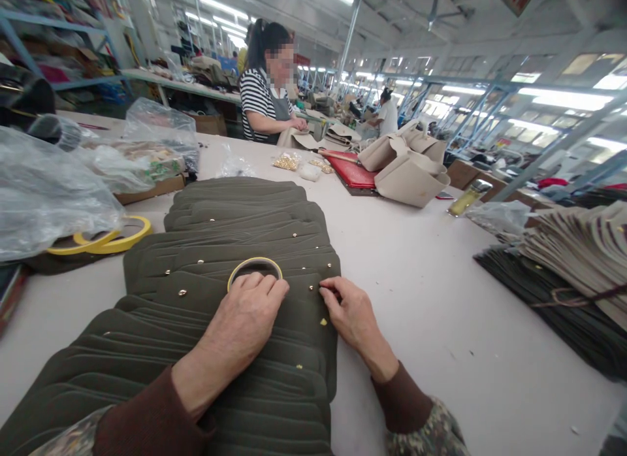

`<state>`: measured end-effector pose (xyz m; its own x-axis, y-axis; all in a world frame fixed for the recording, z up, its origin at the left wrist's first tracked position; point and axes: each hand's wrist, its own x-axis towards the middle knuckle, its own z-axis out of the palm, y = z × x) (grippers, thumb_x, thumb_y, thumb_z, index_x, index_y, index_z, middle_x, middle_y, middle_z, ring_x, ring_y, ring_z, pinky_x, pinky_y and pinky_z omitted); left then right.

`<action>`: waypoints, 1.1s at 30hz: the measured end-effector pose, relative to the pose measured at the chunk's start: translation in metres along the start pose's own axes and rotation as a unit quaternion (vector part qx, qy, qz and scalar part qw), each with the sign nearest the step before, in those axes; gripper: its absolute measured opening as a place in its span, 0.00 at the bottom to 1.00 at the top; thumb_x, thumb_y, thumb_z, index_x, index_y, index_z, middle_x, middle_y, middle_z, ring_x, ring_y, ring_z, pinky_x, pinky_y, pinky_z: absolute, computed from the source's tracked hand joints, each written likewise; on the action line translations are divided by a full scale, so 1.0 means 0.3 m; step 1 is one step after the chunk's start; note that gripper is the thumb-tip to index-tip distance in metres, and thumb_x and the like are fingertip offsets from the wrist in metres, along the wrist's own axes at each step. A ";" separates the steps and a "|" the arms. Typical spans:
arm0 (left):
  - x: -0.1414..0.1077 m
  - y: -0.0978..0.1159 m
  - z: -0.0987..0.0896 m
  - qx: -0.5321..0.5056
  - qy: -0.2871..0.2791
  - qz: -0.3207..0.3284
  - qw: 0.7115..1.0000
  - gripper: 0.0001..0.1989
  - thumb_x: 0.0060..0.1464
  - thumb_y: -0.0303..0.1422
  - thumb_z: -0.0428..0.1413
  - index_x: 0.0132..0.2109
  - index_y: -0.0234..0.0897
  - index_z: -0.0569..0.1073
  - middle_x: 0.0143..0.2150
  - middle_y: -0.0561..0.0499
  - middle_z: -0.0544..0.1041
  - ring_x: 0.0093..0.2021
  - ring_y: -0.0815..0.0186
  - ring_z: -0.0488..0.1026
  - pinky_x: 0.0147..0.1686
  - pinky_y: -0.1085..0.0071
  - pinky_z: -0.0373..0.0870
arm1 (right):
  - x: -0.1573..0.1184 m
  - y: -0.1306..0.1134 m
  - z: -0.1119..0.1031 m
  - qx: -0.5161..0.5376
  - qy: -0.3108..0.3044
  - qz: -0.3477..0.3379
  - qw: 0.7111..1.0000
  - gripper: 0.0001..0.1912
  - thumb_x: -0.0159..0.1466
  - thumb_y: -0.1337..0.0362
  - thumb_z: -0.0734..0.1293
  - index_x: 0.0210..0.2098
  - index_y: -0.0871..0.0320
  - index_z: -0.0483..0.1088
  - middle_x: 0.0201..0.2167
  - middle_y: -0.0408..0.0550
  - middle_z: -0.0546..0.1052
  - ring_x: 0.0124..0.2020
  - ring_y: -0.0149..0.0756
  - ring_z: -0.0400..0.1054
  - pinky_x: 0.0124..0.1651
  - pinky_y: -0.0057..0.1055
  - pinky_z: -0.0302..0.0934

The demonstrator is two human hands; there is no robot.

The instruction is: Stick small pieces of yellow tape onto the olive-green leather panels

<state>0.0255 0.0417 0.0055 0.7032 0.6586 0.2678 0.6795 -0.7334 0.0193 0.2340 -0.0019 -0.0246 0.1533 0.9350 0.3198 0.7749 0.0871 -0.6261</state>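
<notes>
Overlapping rows of dark green fabric-like pieces [161, 338] cover the table in front of me. Small gold studs [183, 293] show on several of them. My left hand [247, 315] has its fingers curled over the near side of a roll of yellow tape [255, 260], which stands above the pieces. At their right edge, my right hand [355, 315] pinches thumb and forefinger together beside a gold stud [312, 287]. Whatever lies between those fingertips is too small or hidden to make out. A yellow scrap [323, 322] lies just left of the right hand.
Yellow tape rolls [125, 236] and plastic bags [53, 188] lie at the left. Farther back are bags of gold studs [287, 161], a red folder [350, 170] and beige bag parts [411, 175]. Stacked beige pieces [582, 247] are at right. A co-worker [269, 97] handles beige material across the table.
</notes>
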 end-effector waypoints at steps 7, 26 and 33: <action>-0.008 -0.007 -0.011 -0.021 -0.053 0.017 0.998 0.10 0.59 0.22 0.44 0.40 0.38 0.69 0.35 0.49 0.72 0.36 0.60 0.69 0.37 0.64 0.67 | 0.005 0.021 0.023 0.023 -0.016 0.054 0.998 0.08 0.58 0.63 0.68 0.37 0.57 0.72 0.29 0.44 0.76 0.29 0.34 0.69 0.35 0.31 0.65; -0.051 -0.033 -0.034 -0.088 -0.159 -0.008 0.983 0.12 0.60 0.22 0.42 0.40 0.40 0.68 0.31 0.51 0.76 0.31 0.63 0.75 0.30 0.69 0.69 | 0.030 0.042 0.022 0.033 0.075 0.077 0.994 0.11 0.60 0.59 0.68 0.39 0.59 0.73 0.29 0.46 0.75 0.29 0.35 0.68 0.35 0.31 0.64; -0.075 -0.020 -0.006 -0.197 0.000 0.068 0.978 0.11 0.66 0.31 0.42 0.49 0.41 0.65 0.38 0.52 0.79 0.34 0.68 0.77 0.33 0.74 0.72 | -0.050 -0.079 -0.044 0.228 -0.019 0.009 0.974 0.07 0.63 0.65 0.65 0.37 0.57 0.76 0.30 0.45 0.77 0.30 0.33 0.70 0.33 0.28 0.64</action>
<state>0.0053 0.0309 0.0010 0.7823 0.5496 0.2930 0.4455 -0.8225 0.3536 0.2215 -0.0225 -0.0052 0.1352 0.9492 0.2841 0.4187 0.2051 -0.8847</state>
